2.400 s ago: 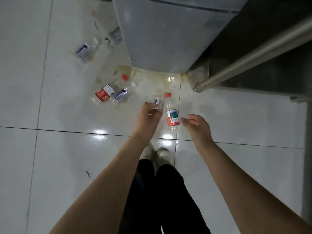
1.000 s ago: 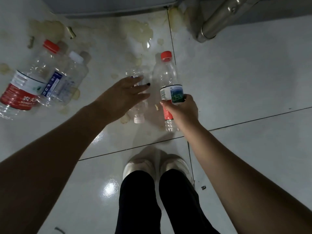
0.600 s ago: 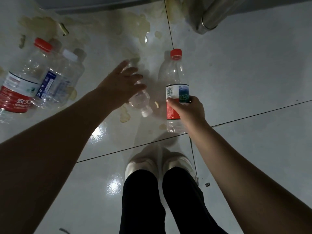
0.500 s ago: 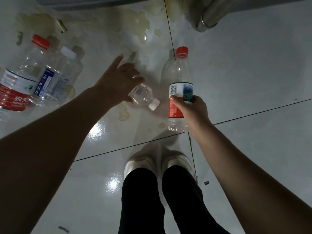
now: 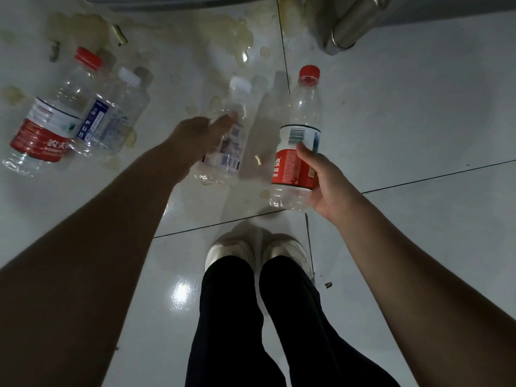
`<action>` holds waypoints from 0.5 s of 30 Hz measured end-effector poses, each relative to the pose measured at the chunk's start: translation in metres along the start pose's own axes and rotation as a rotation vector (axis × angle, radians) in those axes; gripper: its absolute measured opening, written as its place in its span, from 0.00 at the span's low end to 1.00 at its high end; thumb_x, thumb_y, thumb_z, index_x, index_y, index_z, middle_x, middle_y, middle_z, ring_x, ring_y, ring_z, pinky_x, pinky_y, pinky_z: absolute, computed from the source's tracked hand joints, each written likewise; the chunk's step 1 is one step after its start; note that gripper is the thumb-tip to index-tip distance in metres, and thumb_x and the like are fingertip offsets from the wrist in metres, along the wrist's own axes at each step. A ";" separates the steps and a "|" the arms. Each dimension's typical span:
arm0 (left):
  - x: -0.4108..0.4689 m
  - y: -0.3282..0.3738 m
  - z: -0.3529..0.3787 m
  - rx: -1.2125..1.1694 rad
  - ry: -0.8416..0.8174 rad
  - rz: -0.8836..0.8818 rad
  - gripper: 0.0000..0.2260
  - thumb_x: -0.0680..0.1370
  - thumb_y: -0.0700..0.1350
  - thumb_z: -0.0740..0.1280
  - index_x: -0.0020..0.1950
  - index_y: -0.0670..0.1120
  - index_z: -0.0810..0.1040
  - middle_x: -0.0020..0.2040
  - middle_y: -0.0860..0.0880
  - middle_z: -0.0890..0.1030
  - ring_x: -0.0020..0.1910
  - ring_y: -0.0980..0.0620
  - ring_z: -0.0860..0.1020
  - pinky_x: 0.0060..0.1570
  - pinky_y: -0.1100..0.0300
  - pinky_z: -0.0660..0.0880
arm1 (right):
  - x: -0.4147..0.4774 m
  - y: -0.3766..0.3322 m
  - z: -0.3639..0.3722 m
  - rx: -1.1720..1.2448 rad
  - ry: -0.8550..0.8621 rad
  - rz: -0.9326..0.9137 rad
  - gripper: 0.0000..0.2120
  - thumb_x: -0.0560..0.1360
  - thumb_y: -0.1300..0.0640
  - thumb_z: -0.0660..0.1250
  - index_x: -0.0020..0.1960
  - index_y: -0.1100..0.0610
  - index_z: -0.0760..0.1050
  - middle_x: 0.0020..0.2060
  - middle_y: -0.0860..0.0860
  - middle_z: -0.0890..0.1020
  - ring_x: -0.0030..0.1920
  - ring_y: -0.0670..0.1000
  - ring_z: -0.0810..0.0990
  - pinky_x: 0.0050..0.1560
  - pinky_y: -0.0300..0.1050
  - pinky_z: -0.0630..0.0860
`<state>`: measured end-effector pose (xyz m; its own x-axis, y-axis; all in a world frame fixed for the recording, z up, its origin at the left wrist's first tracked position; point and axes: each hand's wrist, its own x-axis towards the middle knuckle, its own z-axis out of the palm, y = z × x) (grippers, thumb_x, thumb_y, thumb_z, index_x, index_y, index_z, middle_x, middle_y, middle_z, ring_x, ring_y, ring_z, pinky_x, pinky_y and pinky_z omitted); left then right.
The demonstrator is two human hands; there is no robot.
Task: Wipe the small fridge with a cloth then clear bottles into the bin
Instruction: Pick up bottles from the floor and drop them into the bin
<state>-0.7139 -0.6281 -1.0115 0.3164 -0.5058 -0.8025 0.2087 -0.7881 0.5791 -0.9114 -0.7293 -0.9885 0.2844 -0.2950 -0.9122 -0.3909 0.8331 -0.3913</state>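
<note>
My left hand (image 5: 199, 135) grips a small clear bottle with a white cap (image 5: 233, 132), held cap-up just above the floor. My right hand (image 5: 324, 178) is closed around the red label of a larger clear bottle with a red cap (image 5: 303, 115), also lifted cap-up. Two more empty bottles lie side by side on the floor at the left: one with a red cap and red label (image 5: 50, 118), one with a white cap and blue label (image 5: 111, 118). The fridge's lower edge (image 5: 178, 2) shows at the top. No bin or cloth is in view.
Yellowish spill stains (image 5: 231, 29) and small bits of debris (image 5: 120, 34) mark the white tiles near the fridge. A metal tube leg (image 5: 349, 32) comes down at the upper right. My two shoes (image 5: 257, 252) stand at the centre bottom.
My left hand has picked the small white-capped bottle off the floor and turned it cap-up. My right hand has raised the red-capped bottle a little higher.
</note>
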 end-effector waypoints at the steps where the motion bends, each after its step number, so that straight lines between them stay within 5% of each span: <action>1: -0.009 -0.002 0.000 -0.086 -0.013 -0.007 0.29 0.70 0.68 0.64 0.51 0.43 0.80 0.47 0.45 0.83 0.46 0.48 0.80 0.51 0.53 0.75 | -0.005 -0.002 0.001 0.002 -0.043 0.013 0.26 0.65 0.50 0.71 0.60 0.57 0.73 0.49 0.55 0.82 0.52 0.56 0.81 0.55 0.54 0.77; 6: -0.060 0.005 0.008 -0.286 -0.130 0.037 0.22 0.79 0.61 0.54 0.50 0.48 0.80 0.49 0.43 0.83 0.44 0.52 0.83 0.45 0.61 0.76 | -0.033 -0.014 0.007 -0.013 -0.142 0.020 0.19 0.63 0.55 0.70 0.54 0.56 0.75 0.45 0.54 0.83 0.50 0.55 0.81 0.56 0.55 0.76; 10: -0.105 0.019 0.004 -0.391 -0.162 0.039 0.21 0.78 0.62 0.54 0.50 0.50 0.81 0.53 0.41 0.82 0.54 0.45 0.81 0.57 0.47 0.74 | -0.070 -0.027 0.013 -0.057 -0.196 -0.012 0.22 0.63 0.56 0.69 0.57 0.56 0.72 0.47 0.55 0.81 0.51 0.55 0.81 0.53 0.53 0.78; 15: -0.167 0.043 -0.007 -0.484 -0.060 -0.035 0.25 0.71 0.68 0.62 0.52 0.48 0.80 0.53 0.36 0.79 0.51 0.42 0.76 0.54 0.47 0.67 | -0.127 -0.050 0.022 -0.064 -0.241 -0.102 0.23 0.64 0.57 0.68 0.59 0.54 0.69 0.45 0.53 0.81 0.46 0.53 0.82 0.48 0.51 0.80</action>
<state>-0.7511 -0.5751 -0.8512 0.2509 -0.5126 -0.8211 0.6291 -0.5583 0.5408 -0.9089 -0.7230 -0.8507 0.5223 -0.2494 -0.8155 -0.4021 0.7713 -0.4934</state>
